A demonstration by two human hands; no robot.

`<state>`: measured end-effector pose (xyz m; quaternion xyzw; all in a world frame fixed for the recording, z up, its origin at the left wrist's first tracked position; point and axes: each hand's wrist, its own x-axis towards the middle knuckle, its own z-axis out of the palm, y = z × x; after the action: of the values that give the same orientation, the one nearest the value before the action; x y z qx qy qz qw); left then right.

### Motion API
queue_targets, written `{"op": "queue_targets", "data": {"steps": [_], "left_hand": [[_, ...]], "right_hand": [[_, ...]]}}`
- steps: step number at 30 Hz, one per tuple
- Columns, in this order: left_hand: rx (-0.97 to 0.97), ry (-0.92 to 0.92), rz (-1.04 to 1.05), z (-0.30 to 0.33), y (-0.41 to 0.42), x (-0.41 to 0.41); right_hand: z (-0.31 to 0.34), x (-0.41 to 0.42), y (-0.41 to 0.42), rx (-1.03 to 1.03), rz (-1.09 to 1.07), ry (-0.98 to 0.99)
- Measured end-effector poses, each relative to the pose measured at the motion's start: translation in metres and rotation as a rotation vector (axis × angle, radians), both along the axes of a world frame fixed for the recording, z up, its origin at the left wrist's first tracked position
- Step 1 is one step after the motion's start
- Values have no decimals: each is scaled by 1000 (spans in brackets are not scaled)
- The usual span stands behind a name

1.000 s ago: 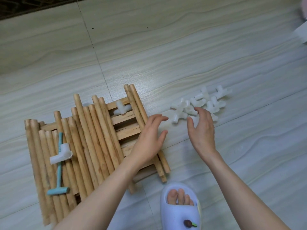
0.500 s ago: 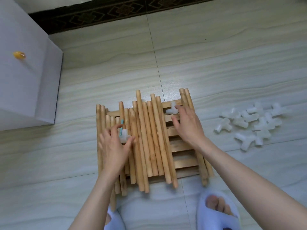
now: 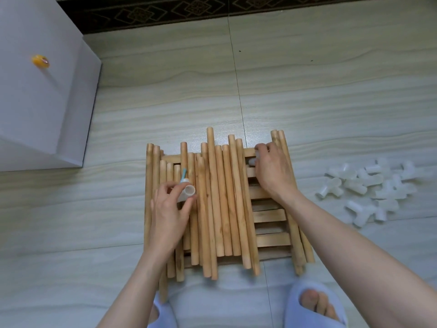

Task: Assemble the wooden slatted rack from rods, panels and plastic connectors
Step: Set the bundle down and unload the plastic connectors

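Observation:
Several wooden rods (image 3: 220,197) lie side by side on top of slatted wooden panels (image 3: 269,215) on the floor. My left hand (image 3: 169,211) pinches a white plastic connector (image 3: 188,191) over the left rods, next to a small teal mallet (image 3: 183,175) whose head is hidden under my hand. My right hand (image 3: 272,171) has its fingers curled round another white connector (image 3: 252,161) at the panels' far right corner; that piece is mostly hidden. A pile of several white connectors (image 3: 365,185) lies on the floor to the right.
A white box (image 3: 42,91) with a small orange thing on it stands at the left. A dark patterned rug (image 3: 212,10) runs along the far edge. My two feet in pale slippers (image 3: 314,301) are just below the rods. Tiled floor surrounds the pile.
My view swung left from the connector pile to the rods. My left hand went to the connector by the mallet and lifted it; my right hand reached the connector on the panels.

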<state>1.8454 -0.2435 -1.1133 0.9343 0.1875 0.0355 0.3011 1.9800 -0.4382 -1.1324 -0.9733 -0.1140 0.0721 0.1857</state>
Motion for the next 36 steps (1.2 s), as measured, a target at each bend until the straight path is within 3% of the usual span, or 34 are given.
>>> {"op": "queue_targets", "data": {"steps": [4, 8, 15, 20, 22, 27, 30, 33, 36], "left_hand": [[-26, -98, -30, 18, -19, 14], [-165, -16, -159, 29, -53, 24], [-231, 70, -155, 29, -77, 22], [-269, 121, -145, 28, -84, 23], [-306, 134, -142, 28, -96, 25], [-402, 153, -193, 26, -150, 36], [-375, 160, -225, 22, -186, 55], [-295, 189, -252, 15, -213, 77], [-210, 229, -284, 7, -234, 95]], "right_hand": [[-1, 0, -7, 191, -99, 33], [2, 3, -19, 341, -211, 130], [5, 17, -25, 258, -76, 235], [22, 20, -39, 847, -490, 356], [28, 8, -62, 927, -565, 311], [19, -48, -138, 879, -796, 181], [7, -66, -159, 869, -862, 244], [-9, -69, -160, 795, -869, 320], [-19, -63, -163, 611, -809, 252]]}}
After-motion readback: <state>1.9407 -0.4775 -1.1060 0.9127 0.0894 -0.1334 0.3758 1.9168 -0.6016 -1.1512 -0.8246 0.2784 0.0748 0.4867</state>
